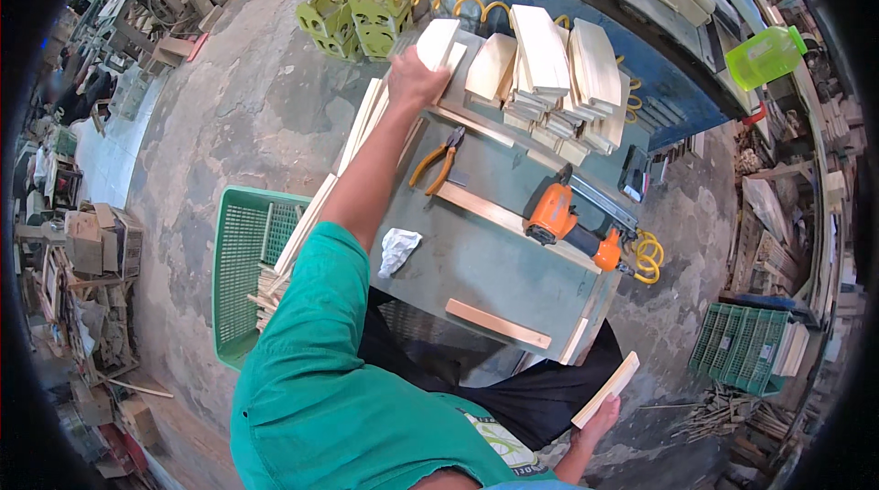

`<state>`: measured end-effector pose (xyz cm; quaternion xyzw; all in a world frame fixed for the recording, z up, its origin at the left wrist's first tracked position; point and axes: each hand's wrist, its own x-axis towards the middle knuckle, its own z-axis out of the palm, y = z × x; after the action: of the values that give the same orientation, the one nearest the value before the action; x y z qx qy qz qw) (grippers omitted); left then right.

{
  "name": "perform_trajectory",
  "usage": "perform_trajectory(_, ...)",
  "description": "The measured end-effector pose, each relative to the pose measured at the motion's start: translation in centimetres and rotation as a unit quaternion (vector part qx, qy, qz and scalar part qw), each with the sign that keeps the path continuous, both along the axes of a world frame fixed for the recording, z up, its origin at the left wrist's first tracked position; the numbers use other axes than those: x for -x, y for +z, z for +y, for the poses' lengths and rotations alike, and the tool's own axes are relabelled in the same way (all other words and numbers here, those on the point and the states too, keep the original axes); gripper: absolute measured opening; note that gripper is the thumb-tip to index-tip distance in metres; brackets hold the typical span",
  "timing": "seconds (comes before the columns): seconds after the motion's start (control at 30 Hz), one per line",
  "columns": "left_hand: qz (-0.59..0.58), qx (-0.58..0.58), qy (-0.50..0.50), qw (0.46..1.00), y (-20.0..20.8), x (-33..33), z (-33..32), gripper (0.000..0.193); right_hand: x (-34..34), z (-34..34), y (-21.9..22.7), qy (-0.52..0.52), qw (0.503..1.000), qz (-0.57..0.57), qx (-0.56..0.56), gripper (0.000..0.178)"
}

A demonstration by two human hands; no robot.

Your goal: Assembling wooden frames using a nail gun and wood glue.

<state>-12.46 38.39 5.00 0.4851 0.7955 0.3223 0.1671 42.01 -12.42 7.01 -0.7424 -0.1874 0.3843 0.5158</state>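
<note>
My left hand (419, 80) reaches to the far left corner of the grey worktable, its fingers closed round a short pale wooden board (438, 43); part of the grip is hidden by the hand's back. Low at the right, beside the table's near edge, my right hand (597, 426) is closed on a short wooden slat (606, 391). An orange nail gun (560, 218) lies on the table against a long wooden strip (485, 208). Orange-handled pliers (438, 163) rest left of it. Nearer me are a crumpled white scrap (398, 250) and a loose wooden strip (499, 322).
Stacked pale boards (542, 59) stand at the table's back. A coiled yellow air hose (648, 256) joins the nail gun. Long slats lean along the left side over a green crate (240, 261). Green plastic racks (383, 18) stand behind; more crates (737, 348) sit at right.
</note>
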Motion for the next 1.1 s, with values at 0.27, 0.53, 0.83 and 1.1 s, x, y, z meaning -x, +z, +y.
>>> perform_trajectory(0.27,0.113,0.046,0.028,0.992,-0.3,-2.9,0.2,0.068,0.6,0.6,0.4,-0.009,1.0,0.017,-0.017,0.026)
perform_trajectory(0.53,0.236,0.023,-0.033,0.971,1.0,-5.0,0.2,0.058,0.6,0.8,0.3,-0.013,1.0,0.0,-0.017,0.02)
perform_trajectory(0.83,0.19,0.066,-0.105,0.974,0.8,-10.2,2.0,0.057,-0.2,0.6,-0.7,-0.016,0.999,-0.039,-0.007,0.017)
perform_trajectory(1.1,-0.744,-0.09,-0.186,0.635,3.4,-3.4,-6.8,0.056,-1.0,-0.2,-1.5,0.013,1.0,-0.015,-0.018,0.017)
